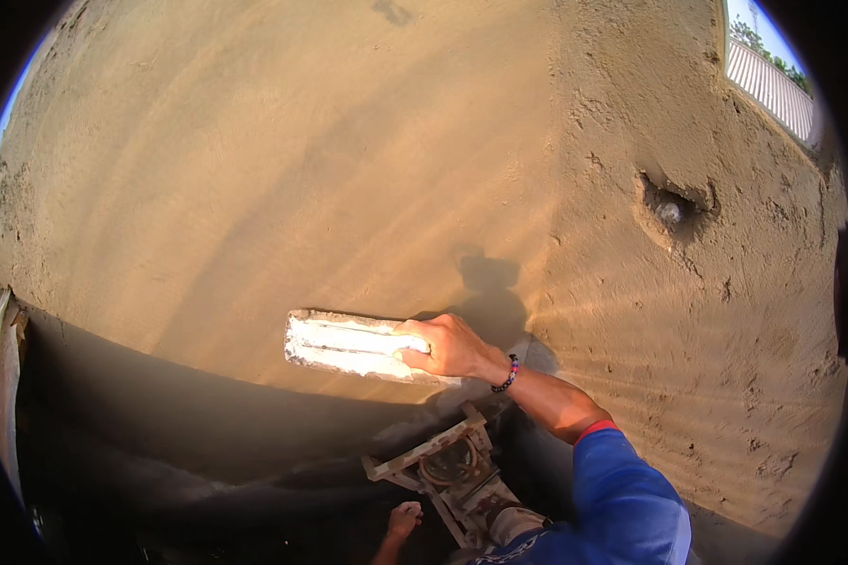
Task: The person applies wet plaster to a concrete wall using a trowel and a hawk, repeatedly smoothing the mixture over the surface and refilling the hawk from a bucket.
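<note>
My right hand (450, 347) is closed around the handle of a plastering trowel (334, 342), whose long rectangular blade has pale, whitish plaster smeared over its back. The blade lies against the plastered wall (283, 188) near its lower edge, pointing left. A beaded bracelet (506, 374) circles my right wrist, below a blue sleeve with a red cuff. Low in the picture, my left hand (405, 519) hangs away from the wall with its fingers curled in; nothing shows sticking out of it.
Below the trowel stands a dirty stand or stool frame (448, 452) beside my leg. To the right, a rougher wall face (697, 311) meets the smooth one at a corner and has a broken hole (672, 209). Corrugated sheeting (771, 87) shows through an opening at upper right.
</note>
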{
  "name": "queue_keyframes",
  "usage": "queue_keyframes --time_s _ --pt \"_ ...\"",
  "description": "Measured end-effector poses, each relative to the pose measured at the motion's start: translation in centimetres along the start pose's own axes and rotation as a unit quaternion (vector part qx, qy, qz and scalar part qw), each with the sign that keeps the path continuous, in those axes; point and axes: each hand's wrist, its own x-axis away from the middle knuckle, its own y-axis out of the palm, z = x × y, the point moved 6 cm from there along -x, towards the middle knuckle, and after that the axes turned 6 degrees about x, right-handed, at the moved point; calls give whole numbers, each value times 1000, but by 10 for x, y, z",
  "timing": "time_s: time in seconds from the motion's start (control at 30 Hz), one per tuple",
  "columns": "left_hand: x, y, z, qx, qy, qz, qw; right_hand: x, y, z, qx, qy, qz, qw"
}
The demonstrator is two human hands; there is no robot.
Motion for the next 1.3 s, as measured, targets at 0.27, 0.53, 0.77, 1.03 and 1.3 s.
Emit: queue_keyframes --time_s 0.27,0.53,0.77,1.03,1.3 --pt "10 17 -29 -13 -10 -38 999 45 -177 82 87 116 490 860" --pt "1 34 -32 -45 -13 -50 998 10 -46 34 117 -18 236 964" --pt "-12 41 21 30 56 -32 997 28 -178 50 137 129 431 882" --pt "-9 50 -30 -39 3 -66 997 82 -148 157 162 282 358 875" --pt "-25 40 -76 -29 -66 -67 995 232 -16 270 173 315 324 875"
